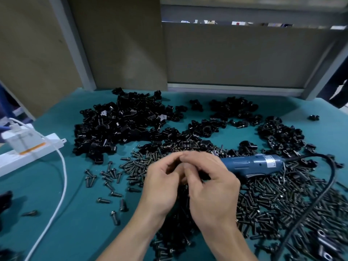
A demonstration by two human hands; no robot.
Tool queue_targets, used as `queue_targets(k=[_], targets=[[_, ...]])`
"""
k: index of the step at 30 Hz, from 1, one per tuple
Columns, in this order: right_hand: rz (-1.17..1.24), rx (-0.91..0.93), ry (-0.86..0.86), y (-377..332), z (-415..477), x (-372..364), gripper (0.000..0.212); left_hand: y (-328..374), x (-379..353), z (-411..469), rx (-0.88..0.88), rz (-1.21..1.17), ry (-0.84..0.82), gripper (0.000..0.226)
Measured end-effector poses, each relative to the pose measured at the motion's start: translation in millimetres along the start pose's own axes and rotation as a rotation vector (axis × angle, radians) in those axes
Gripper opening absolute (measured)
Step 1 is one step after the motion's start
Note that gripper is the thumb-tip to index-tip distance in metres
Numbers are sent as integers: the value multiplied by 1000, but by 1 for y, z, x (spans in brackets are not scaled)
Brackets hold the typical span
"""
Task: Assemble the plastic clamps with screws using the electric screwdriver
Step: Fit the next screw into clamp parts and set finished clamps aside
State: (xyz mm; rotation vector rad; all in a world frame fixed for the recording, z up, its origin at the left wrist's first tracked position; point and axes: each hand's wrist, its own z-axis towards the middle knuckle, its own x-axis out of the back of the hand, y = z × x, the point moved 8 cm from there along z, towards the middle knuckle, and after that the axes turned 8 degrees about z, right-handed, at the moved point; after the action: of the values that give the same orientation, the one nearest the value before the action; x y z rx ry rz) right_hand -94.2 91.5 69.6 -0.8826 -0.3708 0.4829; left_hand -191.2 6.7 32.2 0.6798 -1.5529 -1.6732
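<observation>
I see the blue screwdriver lying flat on a wide heap of screws on the green table. Its long axis runs left to right. The front end points left and is hidden behind the right hand. A black cord leaves its right end and bends toward the camera.

Just left of the screwdriver, the left hand and the right hand meet with curled fingers, the tips together. What they pinch is covered, so I cannot tell the hold.

Behind the screwdriver lie piles of black clamps. Far to its left are a white power strip and a white cable.
</observation>
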Motion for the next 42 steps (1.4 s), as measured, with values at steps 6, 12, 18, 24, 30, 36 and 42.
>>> queue_targets(k=[6, 12, 18, 24, 30, 36, 42], targets=[[63, -483, -129, 37, -1, -6, 19, -11, 3, 3, 228, -650, -106, 30], [850, -998, -327, 40, -29, -51, 34, -3, 0, -4, 270, -694, -306, 43], [964, -1049, -353, 42, -24, -46, 37, -13, 2, 3, 312, -688, -243, 50], [717, -779, -52, 53, -10, -24, 10, -2, 18, 7, 52, -118, -72, 40], [333, -540, 29, 47, -2, -2, 20, 3, 16, 0, -127, 580, -97, 49], [108, -478, -154, 32, 12, -2, 11, 4, 10, 4, -124, 118, 12, 27], [-641, -434, -164, 56, 93, 58, 18, -22, 36, 15, 42, 127, 259, 45]])
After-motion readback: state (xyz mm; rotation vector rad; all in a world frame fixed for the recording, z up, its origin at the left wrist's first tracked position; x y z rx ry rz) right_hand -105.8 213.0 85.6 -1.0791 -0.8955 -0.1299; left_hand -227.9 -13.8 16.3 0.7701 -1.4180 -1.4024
